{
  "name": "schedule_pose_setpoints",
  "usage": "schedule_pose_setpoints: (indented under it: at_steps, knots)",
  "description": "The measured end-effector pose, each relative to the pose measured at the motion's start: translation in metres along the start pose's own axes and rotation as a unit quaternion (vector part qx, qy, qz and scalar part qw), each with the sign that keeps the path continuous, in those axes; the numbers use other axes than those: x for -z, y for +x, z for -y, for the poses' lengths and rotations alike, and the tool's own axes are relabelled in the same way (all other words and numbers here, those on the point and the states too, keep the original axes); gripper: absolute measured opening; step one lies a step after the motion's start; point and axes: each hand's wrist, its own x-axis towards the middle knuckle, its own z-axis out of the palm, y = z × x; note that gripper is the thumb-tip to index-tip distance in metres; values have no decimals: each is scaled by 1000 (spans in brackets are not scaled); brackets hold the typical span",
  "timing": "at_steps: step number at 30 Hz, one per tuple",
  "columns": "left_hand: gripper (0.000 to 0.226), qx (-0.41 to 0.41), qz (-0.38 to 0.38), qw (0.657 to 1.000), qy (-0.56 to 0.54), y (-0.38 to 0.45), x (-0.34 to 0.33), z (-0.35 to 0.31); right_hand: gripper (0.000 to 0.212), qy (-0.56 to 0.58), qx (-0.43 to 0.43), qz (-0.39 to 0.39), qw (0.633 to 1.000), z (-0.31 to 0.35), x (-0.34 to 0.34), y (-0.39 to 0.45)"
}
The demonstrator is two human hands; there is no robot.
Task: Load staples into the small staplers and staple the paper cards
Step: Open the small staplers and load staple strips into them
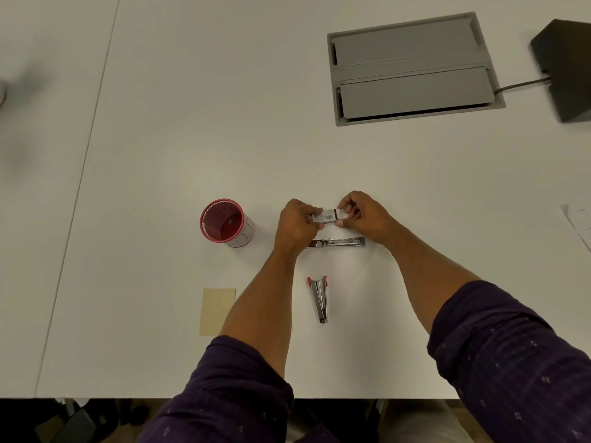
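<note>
Opening the staple box [324,215] looks like the step in hand: the left hand [295,223] grips its sleeve above the table [351,353], right hand [363,217] fingers [344,204] pinching the drawer end. Next, a staple strip must slide out. Two staplers lie opened, one just beneath [335,243], another nearer [319,298]; a tan card [214,311] and a red cup [225,223] sit left, clear of the work.

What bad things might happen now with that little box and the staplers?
1. Both hands, left hand and right hand, pull at the small box in the air; if it pops open, staples may scatter on the table.
2. The opened stapler lies right under the hands and may get knocked.
3. The card sits beside the left arm and could get swept away.
</note>
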Motion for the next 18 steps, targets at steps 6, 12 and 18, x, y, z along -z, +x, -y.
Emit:
schedule_pose_setpoints:
  at_steps: [6,12,18]
  knots:
    - [39,19,11,997,-76,0,10,4,30,-16,8,-11,1000,1,-3,1]
    - [40,36,24,993,-113,1,13,4,21,-14,10,-24,1000,-1,-2,0]
    - [40,31,20,992,-125,0,12,7,11,15,-11,-79,997,1,-9,-2]
